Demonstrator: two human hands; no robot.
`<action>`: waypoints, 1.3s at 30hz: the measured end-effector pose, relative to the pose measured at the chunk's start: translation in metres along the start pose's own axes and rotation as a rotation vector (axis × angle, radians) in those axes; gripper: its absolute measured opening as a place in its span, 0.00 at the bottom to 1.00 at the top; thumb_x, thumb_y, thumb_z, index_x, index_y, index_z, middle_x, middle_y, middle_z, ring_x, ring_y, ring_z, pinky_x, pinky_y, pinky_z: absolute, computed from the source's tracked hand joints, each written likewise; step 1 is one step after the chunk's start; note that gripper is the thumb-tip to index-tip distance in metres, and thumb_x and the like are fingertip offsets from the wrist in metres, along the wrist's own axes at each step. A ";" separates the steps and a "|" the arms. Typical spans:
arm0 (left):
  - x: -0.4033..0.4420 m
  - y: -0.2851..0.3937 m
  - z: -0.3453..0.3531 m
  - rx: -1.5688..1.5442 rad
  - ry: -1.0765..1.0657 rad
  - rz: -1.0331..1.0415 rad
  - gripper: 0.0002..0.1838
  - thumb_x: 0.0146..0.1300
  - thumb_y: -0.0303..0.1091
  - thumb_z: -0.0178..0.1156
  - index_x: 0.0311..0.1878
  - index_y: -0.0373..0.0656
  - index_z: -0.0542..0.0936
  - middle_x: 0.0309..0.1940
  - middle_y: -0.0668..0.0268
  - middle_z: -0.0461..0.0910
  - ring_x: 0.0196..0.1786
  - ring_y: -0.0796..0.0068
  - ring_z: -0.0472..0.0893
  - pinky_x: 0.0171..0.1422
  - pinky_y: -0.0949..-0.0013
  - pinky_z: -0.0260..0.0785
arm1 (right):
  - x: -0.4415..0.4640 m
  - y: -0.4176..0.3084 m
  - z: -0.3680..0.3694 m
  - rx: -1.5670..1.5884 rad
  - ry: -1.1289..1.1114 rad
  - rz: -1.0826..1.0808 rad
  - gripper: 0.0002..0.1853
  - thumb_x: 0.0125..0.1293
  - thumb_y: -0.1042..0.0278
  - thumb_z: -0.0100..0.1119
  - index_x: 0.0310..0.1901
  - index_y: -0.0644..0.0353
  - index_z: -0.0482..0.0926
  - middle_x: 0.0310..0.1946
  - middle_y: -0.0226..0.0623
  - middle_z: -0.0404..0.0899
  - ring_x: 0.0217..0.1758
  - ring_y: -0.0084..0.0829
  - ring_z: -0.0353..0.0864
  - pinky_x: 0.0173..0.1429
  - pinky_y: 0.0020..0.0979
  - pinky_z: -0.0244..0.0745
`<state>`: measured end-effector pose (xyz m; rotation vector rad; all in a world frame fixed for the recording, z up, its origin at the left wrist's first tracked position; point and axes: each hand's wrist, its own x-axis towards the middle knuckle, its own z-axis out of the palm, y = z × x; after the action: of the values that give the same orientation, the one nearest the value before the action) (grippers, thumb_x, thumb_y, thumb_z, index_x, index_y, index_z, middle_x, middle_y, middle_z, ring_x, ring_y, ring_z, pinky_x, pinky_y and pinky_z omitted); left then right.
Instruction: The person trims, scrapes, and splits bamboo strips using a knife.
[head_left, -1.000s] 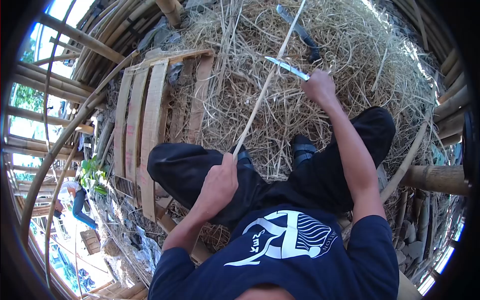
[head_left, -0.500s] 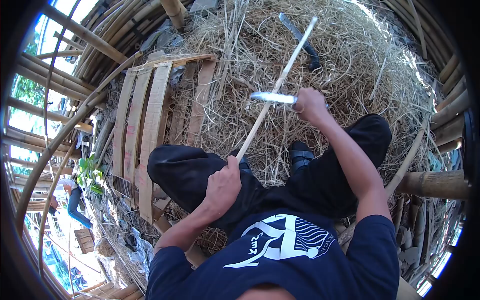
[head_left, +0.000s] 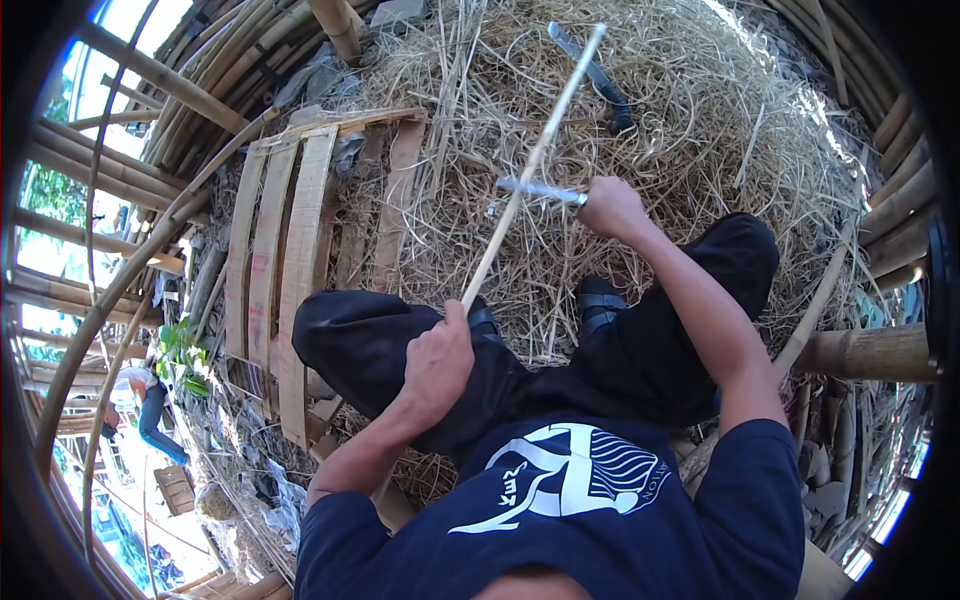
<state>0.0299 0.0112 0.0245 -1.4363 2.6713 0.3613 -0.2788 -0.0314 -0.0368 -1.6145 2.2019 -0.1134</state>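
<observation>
My left hand (head_left: 440, 365) is closed round the lower end of a long pale strip (head_left: 540, 150), which slants up and to the right over the straw. In my right hand (head_left: 613, 208), fingers wrapped round its handle, is a knife (head_left: 541, 188). Its blade points left and crosses the strip about midway along. A second, larger blade with a dark handle (head_left: 612, 95) lies on the shavings beyond my right hand. The strip's far end overlaps the view near that blade.
A wooden slatted pallet (head_left: 265, 250) lies at the left on the shavings (head_left: 700, 130). Bamboo poles (head_left: 870, 352) stand or lie around the edges. Another person (head_left: 150, 405) bends down at the far left, outside the poles. Green leaves (head_left: 183, 355) are beside the pallet.
My right hand and the knife have moved left and down from beside the strip, and the blade now crosses it. The strip's far end has come lower into view. My left hand still grips it.
</observation>
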 end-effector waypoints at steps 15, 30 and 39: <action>-0.007 -0.002 0.001 0.041 -0.007 0.033 0.05 0.69 0.30 0.46 0.37 0.39 0.65 0.19 0.51 0.78 0.24 0.48 0.81 0.26 0.51 0.74 | -0.011 -0.014 0.004 -0.002 0.075 -0.029 0.14 0.53 0.63 0.61 0.33 0.67 0.83 0.35 0.53 0.83 0.39 0.47 0.85 0.44 0.40 0.81; 0.015 -0.026 -0.014 -0.981 -0.261 -0.014 0.17 0.76 0.44 0.44 0.37 0.41 0.69 0.13 0.66 0.70 0.09 0.77 0.67 0.13 0.73 0.62 | 0.010 0.010 0.014 1.339 -0.668 0.291 0.12 0.64 0.65 0.54 0.23 0.58 0.72 0.14 0.26 0.64 0.15 0.22 0.63 0.20 0.29 0.62; 0.016 -0.030 -0.036 -1.772 -0.621 -0.224 0.14 0.77 0.43 0.41 0.47 0.42 0.68 0.12 0.75 0.59 0.07 0.87 0.55 0.09 0.81 0.51 | -0.045 -0.019 -0.020 0.587 0.360 -0.302 0.15 0.72 0.61 0.50 0.41 0.68 0.69 0.22 0.53 0.74 0.27 0.55 0.74 0.34 0.48 0.65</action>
<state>0.0473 -0.0262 0.0519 -1.2009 1.2156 2.8429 -0.2583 0.0003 -0.0003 -1.6378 1.8700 -1.0996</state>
